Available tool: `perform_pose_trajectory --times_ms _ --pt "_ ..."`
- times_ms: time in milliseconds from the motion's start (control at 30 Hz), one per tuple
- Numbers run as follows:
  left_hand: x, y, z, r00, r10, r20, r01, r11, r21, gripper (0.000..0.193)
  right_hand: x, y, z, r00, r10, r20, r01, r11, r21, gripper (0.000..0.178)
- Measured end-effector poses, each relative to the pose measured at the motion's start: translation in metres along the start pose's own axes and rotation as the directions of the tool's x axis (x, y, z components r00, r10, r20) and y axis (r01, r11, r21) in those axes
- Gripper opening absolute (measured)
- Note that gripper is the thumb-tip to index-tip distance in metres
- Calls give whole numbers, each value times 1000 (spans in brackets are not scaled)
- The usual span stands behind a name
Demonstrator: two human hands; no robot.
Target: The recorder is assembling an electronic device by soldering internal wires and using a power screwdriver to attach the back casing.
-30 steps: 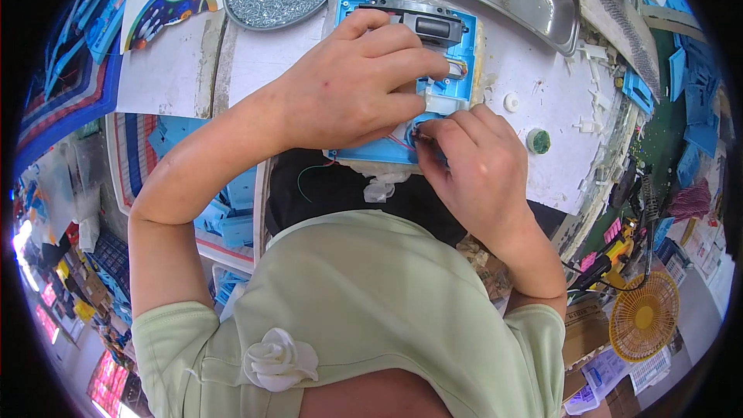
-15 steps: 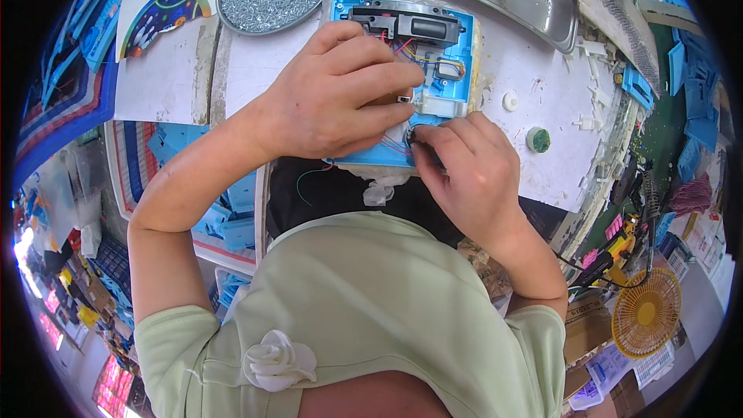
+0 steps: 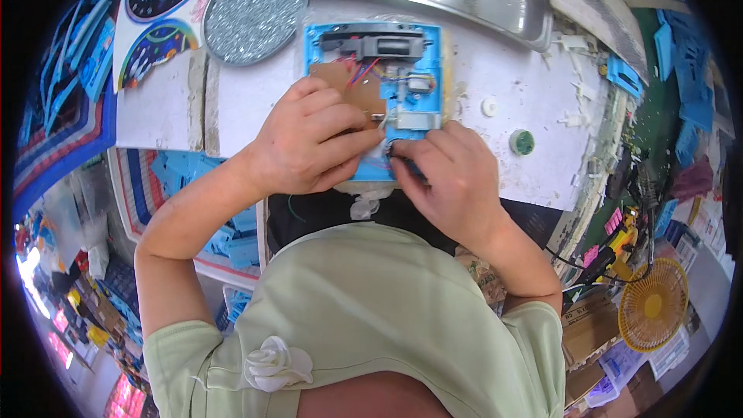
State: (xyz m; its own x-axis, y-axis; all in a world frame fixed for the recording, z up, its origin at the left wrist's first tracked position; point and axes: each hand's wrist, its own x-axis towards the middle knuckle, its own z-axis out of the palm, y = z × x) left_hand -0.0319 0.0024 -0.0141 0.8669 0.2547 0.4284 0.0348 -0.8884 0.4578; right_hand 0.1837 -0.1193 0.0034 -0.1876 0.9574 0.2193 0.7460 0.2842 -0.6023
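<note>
Head view shows the open blue casing [image 3: 435, 54] just above the middle of the frame, on the pale tabletop [image 3: 534, 174], right in front of your body. It lies open side up, probably so that you can reach its wires and parts from above.

Your left hand [image 3: 313, 135] comes in over the casing's lower left, likely to steady that side. Its fingers are bent and close together, with the tips by the lower edge of the brown board [image 3: 364, 99]; whether they grip anything, you cannot tell from this angle. Your right hand [image 3: 453, 174] reaches the lower right, thumb and forefinger clamped on a small dark part [image 3: 390, 148], the tips almost meeting your left fingertips, which suggests close two-handed work at one spot.

The casing's edges run nearly square with the frame, its upper edge facing away from you. It looks slightly longer from top to bottom, though your hands hide much of the lower edge. Inside, the black unit [image 3: 391, 48] lies lengthwise from left to right along the upper edge. At the upper left, the round tray [image 3: 251, 63] of small silvery pieces seems placed within your reach.
</note>
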Motion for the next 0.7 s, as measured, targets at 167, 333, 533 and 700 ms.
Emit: perform_pose_trajectory --times_ms 167,333,533,700 --pt "-2 6 -2 998 -60 23 60 998 13 40 13 41 -80 961 139 -238 -129 990 58 18" --pt "13 6 0 998 -48 37 49 998 -26 36 4 271 -277 432 366 -824 -722 689 -73 38" --pt "14 6 1 993 -107 50 109 994 -33 37 14 438 -342 416 622 -663 -874 71 -481 70" --pt "4 10 -3 981 -186 55 189 981 -51 41 52 497 -332 547 620 -563 -726 16 -688 70"
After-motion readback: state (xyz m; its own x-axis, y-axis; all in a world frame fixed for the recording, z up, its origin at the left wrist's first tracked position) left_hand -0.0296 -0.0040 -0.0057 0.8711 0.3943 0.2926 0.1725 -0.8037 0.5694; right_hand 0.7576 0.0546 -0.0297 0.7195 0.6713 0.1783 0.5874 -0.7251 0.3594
